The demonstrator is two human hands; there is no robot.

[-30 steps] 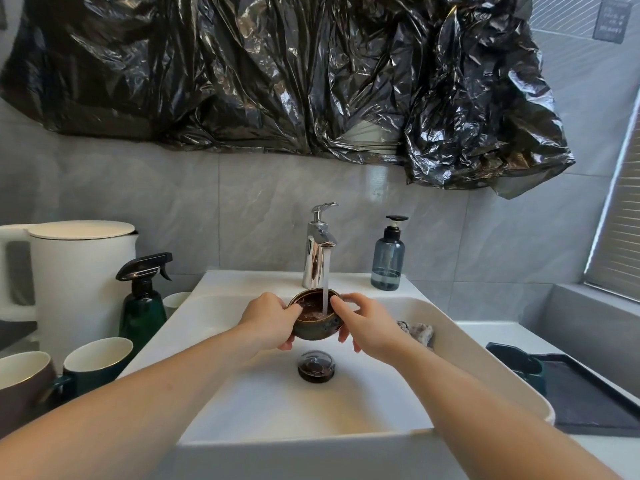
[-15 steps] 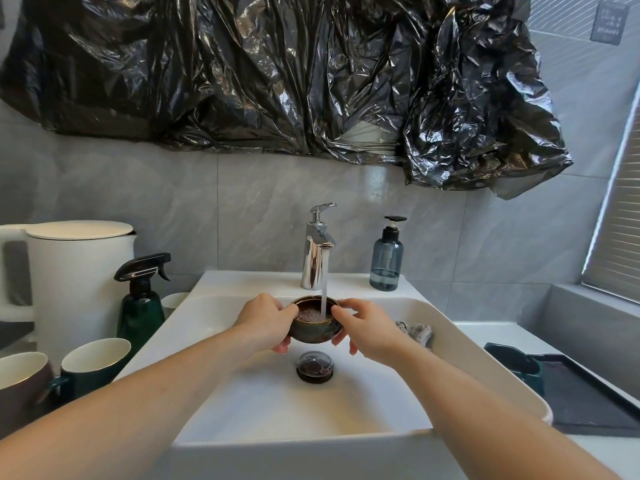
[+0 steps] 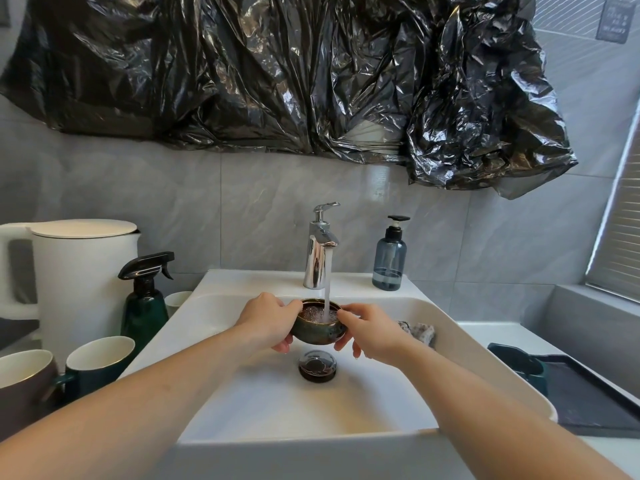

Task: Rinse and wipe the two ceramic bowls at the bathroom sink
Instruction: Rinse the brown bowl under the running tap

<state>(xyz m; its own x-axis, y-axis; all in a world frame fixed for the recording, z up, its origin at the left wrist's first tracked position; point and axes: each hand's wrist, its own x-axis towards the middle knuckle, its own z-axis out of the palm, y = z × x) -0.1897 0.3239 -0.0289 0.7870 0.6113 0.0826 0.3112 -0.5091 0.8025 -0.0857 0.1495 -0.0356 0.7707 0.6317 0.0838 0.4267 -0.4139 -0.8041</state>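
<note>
Two bare hands, the left hand (image 3: 266,322) and the right hand (image 3: 372,332), meet over the white rectangular ceramic sink (image 3: 467,368), each clamped on one side of a small dark green glazed ceramic bowl (image 3: 318,329). Thumbs lie along the rim and the fingers curl underneath, which likely keeps the wet glaze from slipping and the bowl level as it fills.

The bowl sits in the air just above the dark round drain plug (image 3: 317,366), so any overflow would fall straight to the outlet. Froth covers the water inside it. A second bowl is not clearly visible.

Just right of the hands, a crumpled grey cloth (image 3: 417,332) rests against the basin's inner wall, probably kept within reach for the wiping step, which looks not yet begun.

On the left worktop stand a brown ceramic mug (image 3: 24,379) and a dark green ceramic mug (image 3: 97,358), then a dark green spray bottle (image 3: 145,299) and a tall white kettle (image 3: 79,271).

Farther back, the chrome tap (image 3: 318,251) pours a steady stream into the bowl, and a blue-grey pump soap bottle (image 3: 389,258) stands beside it. Crinkled black plastic sheeting (image 3: 277,71) hangs on the wall above.
</note>
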